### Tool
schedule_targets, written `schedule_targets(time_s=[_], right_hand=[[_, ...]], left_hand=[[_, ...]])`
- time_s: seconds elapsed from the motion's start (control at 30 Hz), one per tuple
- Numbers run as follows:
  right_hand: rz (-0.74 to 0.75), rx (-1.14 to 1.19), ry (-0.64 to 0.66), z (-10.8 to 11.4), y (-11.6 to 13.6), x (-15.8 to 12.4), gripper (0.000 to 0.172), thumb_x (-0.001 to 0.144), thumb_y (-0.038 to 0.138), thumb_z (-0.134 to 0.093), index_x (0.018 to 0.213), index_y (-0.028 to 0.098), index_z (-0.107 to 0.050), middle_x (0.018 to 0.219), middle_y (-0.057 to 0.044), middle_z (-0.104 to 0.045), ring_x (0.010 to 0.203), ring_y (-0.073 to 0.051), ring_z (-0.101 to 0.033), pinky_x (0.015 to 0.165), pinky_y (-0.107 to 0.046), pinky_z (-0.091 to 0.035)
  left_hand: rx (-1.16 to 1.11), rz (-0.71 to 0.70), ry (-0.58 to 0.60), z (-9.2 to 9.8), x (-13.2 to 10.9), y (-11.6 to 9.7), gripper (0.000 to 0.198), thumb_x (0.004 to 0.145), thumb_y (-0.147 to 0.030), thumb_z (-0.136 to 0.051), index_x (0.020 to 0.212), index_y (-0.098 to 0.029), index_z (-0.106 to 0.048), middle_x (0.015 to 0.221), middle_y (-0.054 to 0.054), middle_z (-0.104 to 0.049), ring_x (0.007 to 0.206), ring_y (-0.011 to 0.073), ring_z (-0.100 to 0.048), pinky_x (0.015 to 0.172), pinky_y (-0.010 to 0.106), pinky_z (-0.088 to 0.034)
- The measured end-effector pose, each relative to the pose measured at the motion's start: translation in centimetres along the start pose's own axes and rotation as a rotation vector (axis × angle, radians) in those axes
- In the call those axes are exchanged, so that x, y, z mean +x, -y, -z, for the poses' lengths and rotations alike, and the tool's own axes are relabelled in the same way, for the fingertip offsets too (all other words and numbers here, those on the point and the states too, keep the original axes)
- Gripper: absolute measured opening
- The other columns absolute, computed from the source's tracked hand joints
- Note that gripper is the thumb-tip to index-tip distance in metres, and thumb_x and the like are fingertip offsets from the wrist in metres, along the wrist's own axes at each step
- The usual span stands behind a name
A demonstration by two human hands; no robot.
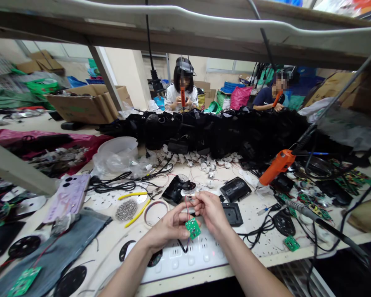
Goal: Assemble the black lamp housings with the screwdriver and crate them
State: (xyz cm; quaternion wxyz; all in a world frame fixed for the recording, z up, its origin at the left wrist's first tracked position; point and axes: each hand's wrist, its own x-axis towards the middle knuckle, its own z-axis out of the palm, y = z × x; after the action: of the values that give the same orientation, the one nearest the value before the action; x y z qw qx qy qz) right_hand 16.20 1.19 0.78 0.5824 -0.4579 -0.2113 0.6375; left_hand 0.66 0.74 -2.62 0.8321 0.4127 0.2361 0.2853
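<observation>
The left hand [170, 225], lower centre, holds a green board [194, 228], seemingly wired but uncased; the right hand [212, 209] has an unclear hold.

Along the near edge of the worktop [259, 249], a power strip [200, 262] is being overhung by a circuit board [193, 228], which is being held in the left hand [171, 225]; the right hand [210, 208] is being kept just beside. To their left, screws [126, 210] are being bracketed by the handles of pliers [137, 213]. Toward the left edge, a phone [68, 196] is being fronted by a cloth [58, 249]. Behind, small parts [210, 161] are being backed by a heap [204, 128] toward the far edge. Over the right side, a screwdriver [276, 167] is being suspended.
</observation>
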Motion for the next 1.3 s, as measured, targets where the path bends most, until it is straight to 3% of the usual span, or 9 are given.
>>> schedule_targets(time_s=[0.87, 1.3], right_hand=[[-0.016, -0.015, 0.000, -0.02, -0.33, 0.38, 0.015, 0.058, 0.026, -0.071, 0.056, 0.014, -0.062, 0.047, 0.001, -0.061, 0.037, -0.005, -0.049, 0.036, -0.015, -0.039], [-0.009, -0.004, -0.002, 0.00, -0.18, 0.08, 0.016, 0.057, 0.026, -0.072, 0.055, 0.013, -0.063, 0.046, 0.001, -0.060, 0.036, -0.006, -0.049, 0.035, -0.015, -0.039]], left_hand=[[0.007, 0.011, -0.017, 0.27, -0.09, -0.05, 0.076, 0.061, -0.015, -0.085, 0.128, -0.022, -0.049, 0.091, 0.006, -0.069, 0.075, 0.0146, -0.062, 0.063, 0.023, -0.044], [0.028, 0.012, -0.026, 0.10, 0.01, -0.09, 0.076, 0.059, -0.012, -0.085, 0.125, -0.024, -0.052, 0.085, 0.001, -0.065, 0.068, 0.0104, -0.058, 0.060, 0.020, -0.044]])
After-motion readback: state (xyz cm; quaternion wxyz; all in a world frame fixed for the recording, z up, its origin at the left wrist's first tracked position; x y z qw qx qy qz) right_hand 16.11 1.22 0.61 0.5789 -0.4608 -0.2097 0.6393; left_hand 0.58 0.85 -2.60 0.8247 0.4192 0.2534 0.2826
